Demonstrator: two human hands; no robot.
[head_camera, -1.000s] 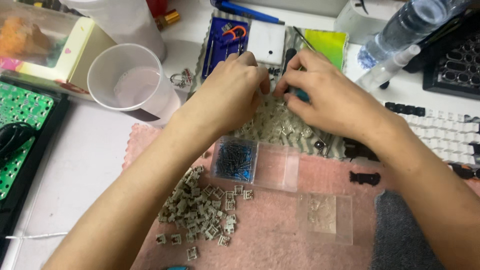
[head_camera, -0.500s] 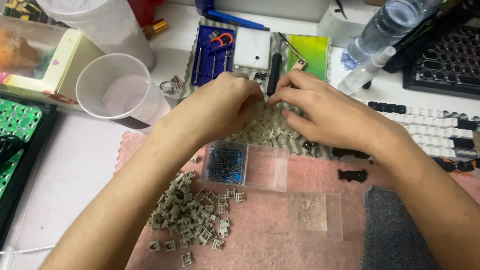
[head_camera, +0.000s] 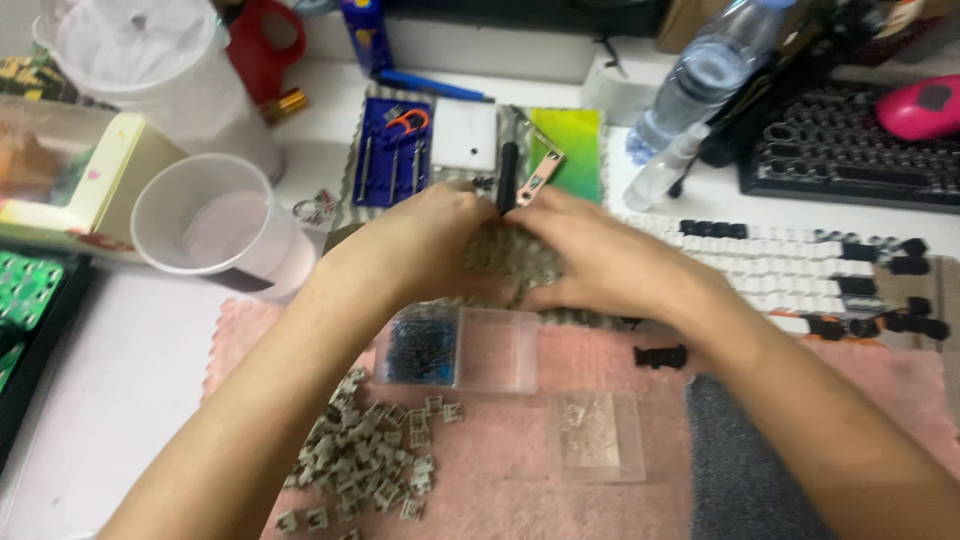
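My left hand (head_camera: 420, 240) and my right hand (head_camera: 610, 265) meet over a cluster of small grey switch parts (head_camera: 510, 255) at the far edge of a pink cloth (head_camera: 500, 490). Both hands have curled fingers, and their fingertips come together just below a black tool handle (head_camera: 508, 170). The view is blurred, and whatever lies between the fingertips is hidden. A loose pile of grey switch housings (head_camera: 365, 460) lies on the cloth beside my left forearm.
Two small clear boxes (head_camera: 455, 350) (head_camera: 597, 435) sit on the cloth. A clear plastic cup (head_camera: 215, 225) stands at left. At the back lie a blue tool kit (head_camera: 392, 150) and a water bottle (head_camera: 700, 85). At right are rows of keycaps (head_camera: 800, 270) and a black keyboard (head_camera: 850, 150).
Both hands have stayed on the grey cluster and drawn closer, fingertips now meeting. Everything has slid lower in the picture, showing more of the back of the desk.
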